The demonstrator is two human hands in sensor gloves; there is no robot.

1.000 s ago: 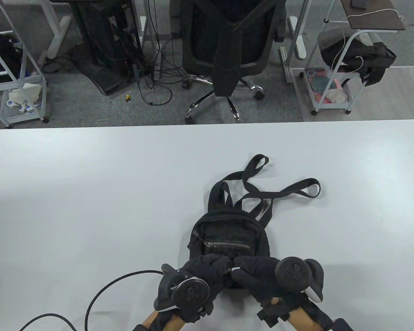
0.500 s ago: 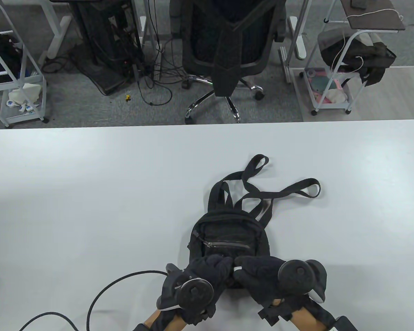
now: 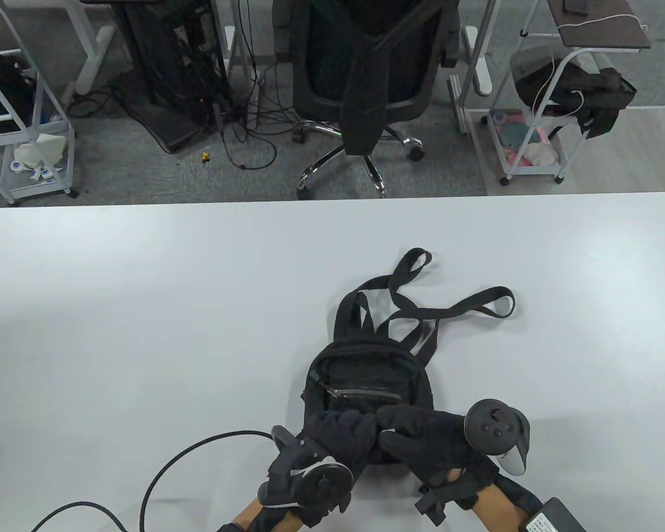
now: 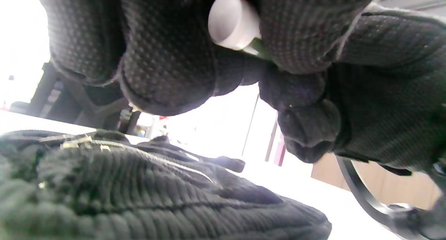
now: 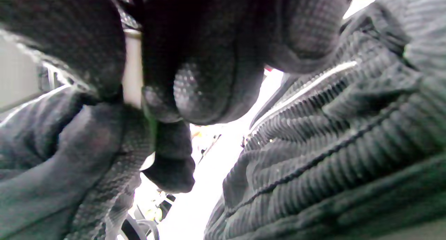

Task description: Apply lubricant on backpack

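A small black backpack [image 3: 366, 382] lies flat on the white table [image 3: 144, 305], front zipper [image 3: 366, 394] up and straps [image 3: 449, 310] spread toward the far side. My left hand [image 3: 343, 438] and right hand [image 3: 415, 438] meet fingertip to fingertip over its near end. Between them they pinch a small lubricant tube, white-capped with a green part, which shows in the left wrist view [image 4: 233, 22] and as a white sliver in the right wrist view [image 5: 132, 72]. The table view hides it. The ribbed backpack fabric lies just below the fingers [image 4: 139, 191] [image 5: 331, 146].
A black cable [image 3: 160, 482] loops on the table left of my left hand. A dark flat device [image 3: 548, 518] lies at the bottom right edge. An office chair [image 3: 366, 83] and wheeled racks stand beyond the table's far edge.
My right hand has rolled, its tracker swinging right and up. My left hand has shifted slightly right and toward me. The white bit seen between the fingertips is now covered.
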